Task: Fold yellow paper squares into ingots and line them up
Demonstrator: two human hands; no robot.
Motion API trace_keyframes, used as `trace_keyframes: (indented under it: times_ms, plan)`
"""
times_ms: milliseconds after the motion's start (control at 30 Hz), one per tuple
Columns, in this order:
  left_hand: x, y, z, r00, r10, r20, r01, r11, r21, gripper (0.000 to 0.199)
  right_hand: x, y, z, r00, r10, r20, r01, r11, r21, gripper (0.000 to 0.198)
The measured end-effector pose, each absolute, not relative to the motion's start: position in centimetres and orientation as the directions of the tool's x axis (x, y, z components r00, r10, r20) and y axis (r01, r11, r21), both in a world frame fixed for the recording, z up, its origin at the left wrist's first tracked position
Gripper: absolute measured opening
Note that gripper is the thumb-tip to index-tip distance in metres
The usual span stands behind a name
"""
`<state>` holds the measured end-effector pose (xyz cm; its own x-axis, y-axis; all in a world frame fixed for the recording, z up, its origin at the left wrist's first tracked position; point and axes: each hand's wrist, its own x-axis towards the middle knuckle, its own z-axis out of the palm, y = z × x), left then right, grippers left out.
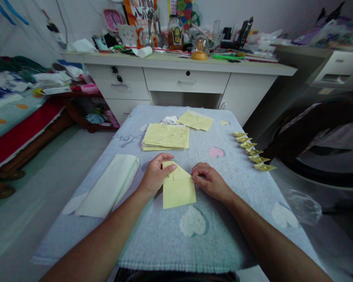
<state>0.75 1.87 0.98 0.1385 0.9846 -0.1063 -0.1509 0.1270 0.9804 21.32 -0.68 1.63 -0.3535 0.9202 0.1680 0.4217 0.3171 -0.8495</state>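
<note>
A yellow sheet of paper (pixel 179 194) is held just above the blue cloth, its upper right corner folded down into a slant. My left hand (pixel 157 174) pinches its upper left edge, thumb on the front and fingers behind. At the right end of the slanted fold, my right hand (pixel 211 181) grips the paper's edge between thumb and curled fingers. Beyond my hands lies a stack of yellow papers (pixel 167 136) with handwriting on it. Several small folded yellow paper boats (pixel 257 159) stand in a row along the table's right side.
A blue cloth with hearts (pixel 223 243) covers the table. On it are a folded pale sheet (pixel 108 186), crumpled white tissue (pixel 170 120) and another yellow paper (pixel 196 120). A cluttered white desk (pixel 188 80) stands behind, a bed (pixel 14 121) left, a washing machine (pixel 326 117) right.
</note>
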Motion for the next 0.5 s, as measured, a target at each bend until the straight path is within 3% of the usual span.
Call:
trace_keyframes:
  times_ms: [300,500]
  plan:
    - [0.9,1.9,0.3,0.244,0.964,-0.102,-0.051,0.118,0.992,0.071,20.9,-0.5,0.4,-0.23,0.948,0.222,0.58,0.316,-0.75,0.018]
    - [0.9,2.0,-0.4,0.237,0.971,-0.011,0.218,-0.043,0.975,0.057,21.0,-0.7,0.6,-0.259,0.943,0.21,0.68,0.333,-0.654,0.006]
